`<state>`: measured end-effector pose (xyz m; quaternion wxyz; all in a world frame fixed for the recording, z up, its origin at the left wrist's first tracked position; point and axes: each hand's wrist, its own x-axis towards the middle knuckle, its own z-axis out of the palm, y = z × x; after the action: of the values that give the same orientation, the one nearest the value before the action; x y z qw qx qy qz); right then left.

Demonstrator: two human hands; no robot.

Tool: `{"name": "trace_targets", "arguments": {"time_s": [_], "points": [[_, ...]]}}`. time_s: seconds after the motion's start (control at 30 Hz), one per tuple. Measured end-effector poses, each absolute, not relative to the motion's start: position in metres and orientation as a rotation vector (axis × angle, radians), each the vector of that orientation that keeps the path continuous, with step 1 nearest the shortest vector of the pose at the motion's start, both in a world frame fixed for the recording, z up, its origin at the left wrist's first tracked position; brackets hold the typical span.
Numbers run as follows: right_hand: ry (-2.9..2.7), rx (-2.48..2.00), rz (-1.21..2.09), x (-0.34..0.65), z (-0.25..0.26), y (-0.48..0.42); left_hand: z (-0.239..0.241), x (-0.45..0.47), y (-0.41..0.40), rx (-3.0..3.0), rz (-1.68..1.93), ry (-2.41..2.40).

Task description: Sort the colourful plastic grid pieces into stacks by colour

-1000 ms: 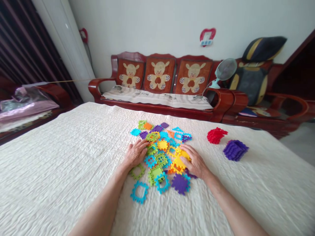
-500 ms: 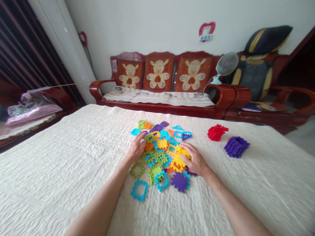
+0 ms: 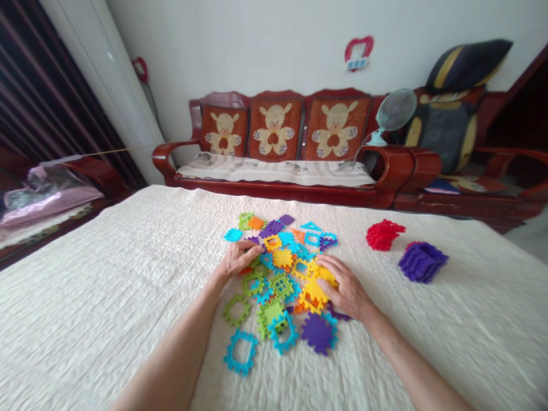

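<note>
A heap of notched, interlocking plastic building tiles lies between my hands. My left hand (image 3: 240,258) is at the heap's left side, its fingers bent and close to the thumb, over green and orange tiles; what they hold is hidden. My right hand (image 3: 345,285) has thumb and fingers around yellow tiles (image 3: 322,281) that sit together on the right of the heap. Between the hands are a yellow tile (image 3: 282,259) and a green window tile (image 3: 281,286). Nearer to me lie a blue frame tile (image 3: 228,354) and a purple tile (image 3: 317,332).
A red stack of tiles (image 3: 382,235) and a purple stack (image 3: 422,262) stand to the right on the cream quilted cover (image 3: 107,285). Beyond the covered surface is a wooden sofa (image 3: 274,191) with bear cushions. A fan (image 3: 396,109) stands at its right arm.
My left hand has come slightly nearer and closed in over the green and orange tiles, hiding them. My right hand stays at the yellow tiles. The view has shifted slightly.
</note>
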<state>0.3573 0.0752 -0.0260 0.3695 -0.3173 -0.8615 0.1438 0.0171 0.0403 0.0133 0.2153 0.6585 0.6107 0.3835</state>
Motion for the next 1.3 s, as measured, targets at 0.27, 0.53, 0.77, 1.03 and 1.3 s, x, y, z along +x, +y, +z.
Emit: {"name": "trace_targets", "arguments": {"time_s": [0.27, 0.53, 0.77, 1.03, 1.3], "points": [[-2.205, -0.824, 0.374, 0.357, -0.024, 0.074, -0.004, 0.021, 0.059, 1.714, 1.292, 2.116], [-2.228, -0.832, 0.36, 0.358, -0.025, 0.074, -0.015, 0.023, 0.067, 2.039, 1.107, 1.996], [-2.229, -0.818, 0.37, 0.358, -0.026, 0.074, -0.01, 0.034, 0.065, 1.931, 1.165, 1.778], [-1.917, -0.959, 0.379, 0.361, -0.02, 0.075, -0.009, 0.022, 0.068, 1.643, 1.193, 1.801], [-1.697, -1.337, 0.431, 0.365, -0.022, 0.083, 0.003, 0.005, 0.065, 1.678, 1.032, 2.024]]}}
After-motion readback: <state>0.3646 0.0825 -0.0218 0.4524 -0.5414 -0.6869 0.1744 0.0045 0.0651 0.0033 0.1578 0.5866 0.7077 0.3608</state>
